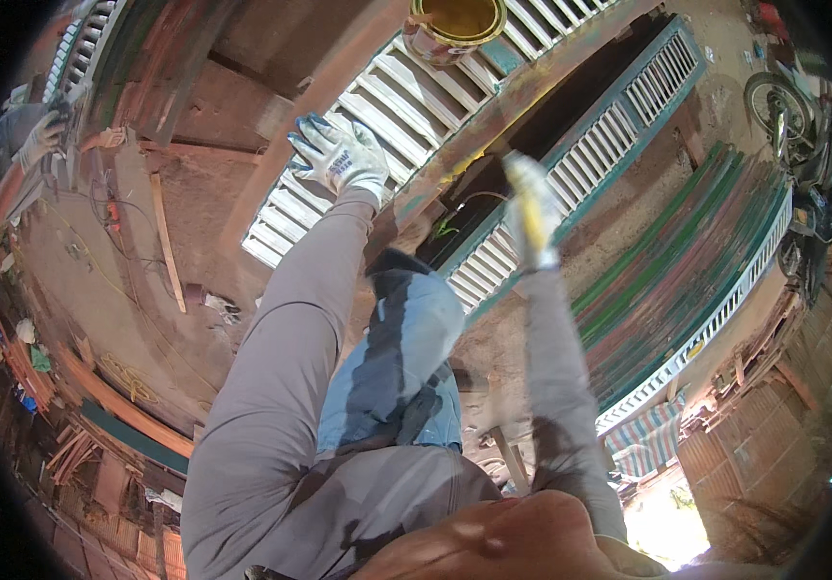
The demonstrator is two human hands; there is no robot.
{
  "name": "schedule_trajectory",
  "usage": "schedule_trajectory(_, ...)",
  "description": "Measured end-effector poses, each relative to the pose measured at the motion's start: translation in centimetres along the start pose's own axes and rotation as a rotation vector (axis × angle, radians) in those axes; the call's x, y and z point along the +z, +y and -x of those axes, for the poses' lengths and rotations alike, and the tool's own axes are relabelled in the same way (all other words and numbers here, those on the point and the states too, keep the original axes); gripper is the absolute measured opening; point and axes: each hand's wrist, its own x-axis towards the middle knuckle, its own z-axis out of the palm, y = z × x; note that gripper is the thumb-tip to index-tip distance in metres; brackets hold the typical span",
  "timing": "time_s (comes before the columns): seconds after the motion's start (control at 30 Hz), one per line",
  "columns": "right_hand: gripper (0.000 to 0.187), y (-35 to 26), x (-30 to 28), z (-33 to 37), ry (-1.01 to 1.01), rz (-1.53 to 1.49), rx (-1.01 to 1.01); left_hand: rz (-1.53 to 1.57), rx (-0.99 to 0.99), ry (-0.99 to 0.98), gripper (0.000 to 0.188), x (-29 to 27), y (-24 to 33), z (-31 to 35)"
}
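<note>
My left hand (344, 159), in a white glove stained blue at the fingertips, lies with fingers spread on the white slats of a louvered shutter (377, 111). That shutter has a brown frame and slants from lower left to upper right. My right hand (532, 217), in a white and yellow glove, is smeared by motion beside the frame's near side; whether it holds anything cannot be made out. Yellow marks show on the frame close to it. On the slats, farther up, stands an open paint can (457, 21) with yellowish-brown contents.
A second louvered shutter (580, 169) with a teal frame lies to the right. Beyond it are stacked green and reddish strips (677, 280) and a motorcycle (793, 145). At the far left another person's gloved hand (41, 140) shows. A wooden stick (167, 242) and cords lie on the ground.
</note>
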Motion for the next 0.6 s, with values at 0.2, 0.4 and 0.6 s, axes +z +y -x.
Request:
schedule_trajectory(0.2, 0.031, -5.4, -6.6, -17.2, -0.043, 1.286, -0.688, 0.068, -0.032, 0.105, 0.070, 0.8, 0.0, 0.2)
schedule_trajectory(0.4, 0.028, -3.0, -3.5, -10.9, -0.256, 1.249, -0.673, 0.077, -0.066, 0.140, 0.074, 0.9, 0.2, 0.2)
schedule_trajectory(0.6, 0.038, 1.6, 3.1, 4.7, -0.341, 1.406, -0.498, 0.119, -0.059, 0.168, 0.074, 0.9, 0.1, 0.5)
